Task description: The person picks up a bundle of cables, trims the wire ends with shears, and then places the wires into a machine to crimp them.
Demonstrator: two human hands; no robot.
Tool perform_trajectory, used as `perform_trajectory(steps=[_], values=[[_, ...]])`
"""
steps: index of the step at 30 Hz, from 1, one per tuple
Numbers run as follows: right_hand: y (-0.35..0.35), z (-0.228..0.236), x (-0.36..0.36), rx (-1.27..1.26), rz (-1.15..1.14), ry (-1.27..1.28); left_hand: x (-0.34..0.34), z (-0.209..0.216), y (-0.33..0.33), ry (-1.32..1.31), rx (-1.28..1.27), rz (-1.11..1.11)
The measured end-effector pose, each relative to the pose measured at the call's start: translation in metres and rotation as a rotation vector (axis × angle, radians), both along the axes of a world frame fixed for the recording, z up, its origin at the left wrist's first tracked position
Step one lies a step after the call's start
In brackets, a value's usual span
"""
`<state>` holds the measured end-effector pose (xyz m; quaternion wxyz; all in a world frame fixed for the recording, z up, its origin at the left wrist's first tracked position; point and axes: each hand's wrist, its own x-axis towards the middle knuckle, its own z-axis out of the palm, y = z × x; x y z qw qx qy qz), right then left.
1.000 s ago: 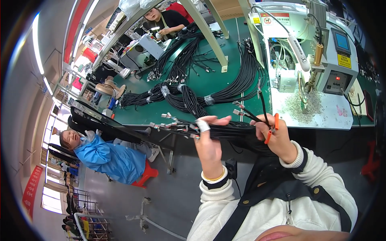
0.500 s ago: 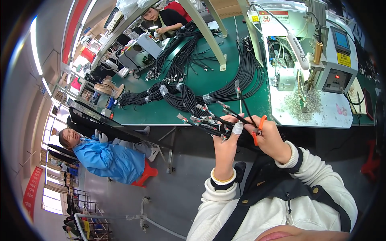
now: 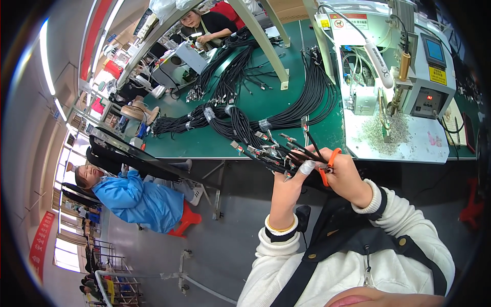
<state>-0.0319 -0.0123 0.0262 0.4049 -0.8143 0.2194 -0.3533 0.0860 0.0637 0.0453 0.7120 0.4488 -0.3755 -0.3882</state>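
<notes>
My left hand (image 3: 288, 192) is closed round a bundle of black cables (image 3: 266, 156) whose metal-tipped ends fan out above the bench's front edge. White wrapping covers its thumb (image 3: 306, 167), which presses near my right fingers. In my right hand (image 3: 348, 179) is a small pair of orange-handled cutters (image 3: 332, 157); their jaws lie among the cables and are partly hidden. One cable (image 3: 312, 138) stands up beside the right fingers, its tip pointing away from me. Whether the right fingers also pinch this cable, I cannot tell.
Taped bundles of black cable (image 3: 240, 123) lie across the green bench (image 3: 189, 148). At the right stands a bench machine (image 3: 429, 77), with metal scraps (image 3: 388, 134) scattered on its white base. A person in a blue coat (image 3: 138, 199) sits at the left; another person (image 3: 215, 28) works across the bench.
The upright cable has dropped lower, towards my hands. The fanned cable ends and my left thumb have shifted slightly to the right. The cutters stay in my right hand.
</notes>
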Motion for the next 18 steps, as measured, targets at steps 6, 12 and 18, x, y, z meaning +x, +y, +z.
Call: perform_trajectory(steps=[6, 12, 18], values=[[-0.003, 0.006, 0.0, 0.019, -0.024, -0.141, 0.01, -0.002, 0.002, -0.132, 0.001, 0.046], [-0.003, 0.016, -0.006, 0.295, 0.04, -0.198, 0.037, -0.005, 0.0, -0.174, -0.022, 0.175], [-0.003, 0.012, -0.009, 0.36, 0.056, -0.241, 0.044, -0.005, 0.007, 0.12, -0.064, 0.079]])
